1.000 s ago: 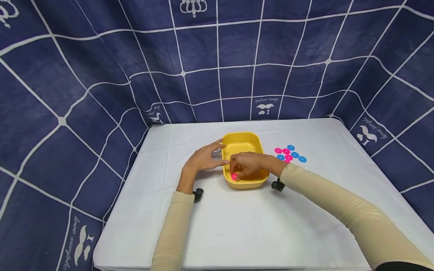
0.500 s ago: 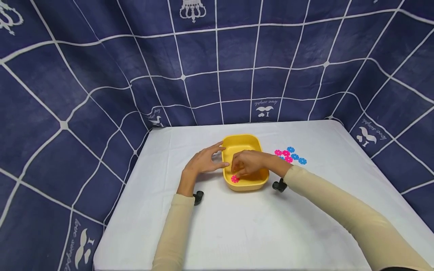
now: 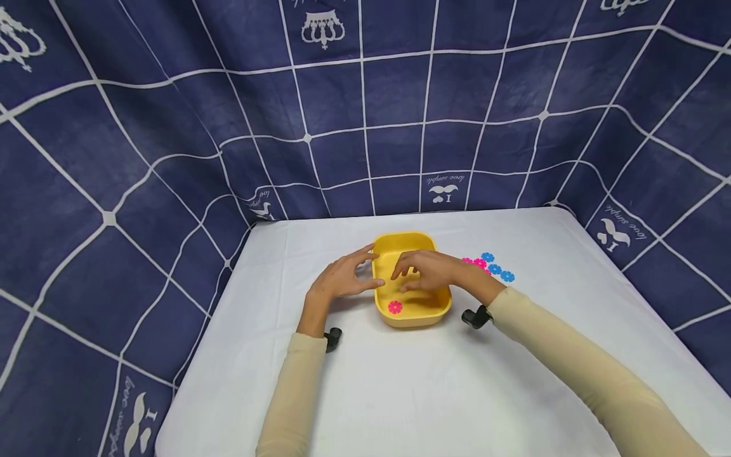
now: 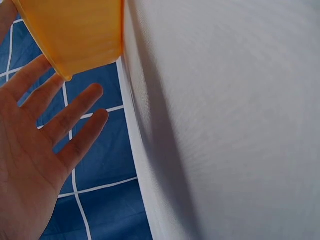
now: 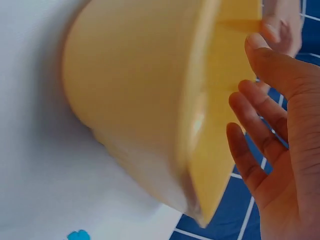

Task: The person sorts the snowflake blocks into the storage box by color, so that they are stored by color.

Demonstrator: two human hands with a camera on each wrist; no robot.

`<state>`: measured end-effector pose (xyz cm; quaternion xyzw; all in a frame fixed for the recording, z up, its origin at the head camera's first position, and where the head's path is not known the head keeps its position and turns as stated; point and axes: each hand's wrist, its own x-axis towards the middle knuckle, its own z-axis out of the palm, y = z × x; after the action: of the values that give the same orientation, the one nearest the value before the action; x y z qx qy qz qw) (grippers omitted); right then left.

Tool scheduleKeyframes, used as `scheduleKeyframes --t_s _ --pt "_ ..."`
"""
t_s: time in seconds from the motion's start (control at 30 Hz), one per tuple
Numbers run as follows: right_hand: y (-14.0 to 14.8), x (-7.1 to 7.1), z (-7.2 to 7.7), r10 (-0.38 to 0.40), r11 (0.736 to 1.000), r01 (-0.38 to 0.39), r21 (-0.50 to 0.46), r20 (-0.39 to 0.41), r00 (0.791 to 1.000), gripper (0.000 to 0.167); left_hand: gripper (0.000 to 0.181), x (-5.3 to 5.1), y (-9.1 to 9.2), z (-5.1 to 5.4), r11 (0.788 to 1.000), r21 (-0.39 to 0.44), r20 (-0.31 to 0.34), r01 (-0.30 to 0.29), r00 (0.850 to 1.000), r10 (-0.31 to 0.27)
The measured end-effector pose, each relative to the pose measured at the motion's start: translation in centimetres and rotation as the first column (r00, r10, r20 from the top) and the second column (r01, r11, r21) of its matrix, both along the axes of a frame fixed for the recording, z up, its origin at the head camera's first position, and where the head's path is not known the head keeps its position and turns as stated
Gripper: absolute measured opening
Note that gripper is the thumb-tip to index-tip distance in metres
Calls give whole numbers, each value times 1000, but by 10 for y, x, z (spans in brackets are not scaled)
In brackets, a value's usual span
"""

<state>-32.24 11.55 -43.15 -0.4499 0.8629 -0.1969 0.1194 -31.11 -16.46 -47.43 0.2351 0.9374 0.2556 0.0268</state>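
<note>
A yellow rectangular tub (image 3: 408, 321) stands on the white-covered table, with one pink flower-shaped piece (image 3: 395, 307) lying on its floor at the near left. My left hand (image 3: 342, 277) is at the tub's left side, fingers spread and thumb by the rim; the left wrist view shows its palm (image 4: 30, 145) facing the tub wall. Over the tub hovers my right hand (image 3: 428, 270), its fingers loosely bent and thumb apart. Nothing shows between those fingers in the right wrist view, where the hand (image 5: 285, 150) is above the rim.
Right of the tub lies a loose group of flower-shaped pieces, several blue (image 3: 494, 269) and several pink (image 3: 480, 263), partly hidden by my right wrist. A blue checked curtain (image 3: 394, 146) surrounds the table (image 3: 388, 393) at the back and sides.
My right hand has let go of the pink flower piece, which stays in the tub, and has risen with its fingers parted. The left hand keeps its place beside the tub.
</note>
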Motion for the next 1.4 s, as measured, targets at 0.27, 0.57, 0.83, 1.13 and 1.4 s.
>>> scheduleKeyframes --t_s 0.27,0.57,0.83,1.13,1.4 --pt "6 3 16 -58 997 60 -52 27 998 37 84 -1 1 1 1000 12 -2 -6 1000 6" --pt "12 5 18 -73 994 76 -75 46 996 38 82 -5 5 0 1000 13 -3 -3 1000 3" --pt "27 3 19 -100 985 104 -137 36 994 40 79 -4 6 4 1000 19 11 -7 1000 7" --pt "57 5 16 -196 951 200 -235 38 980 36 85 -3 1 3 1000 14 9 -3 1000 3" --pt "85 7 6 -296 922 292 -254 25 955 40 84 0 0 -1 1000 16 1 6 1000 -6"
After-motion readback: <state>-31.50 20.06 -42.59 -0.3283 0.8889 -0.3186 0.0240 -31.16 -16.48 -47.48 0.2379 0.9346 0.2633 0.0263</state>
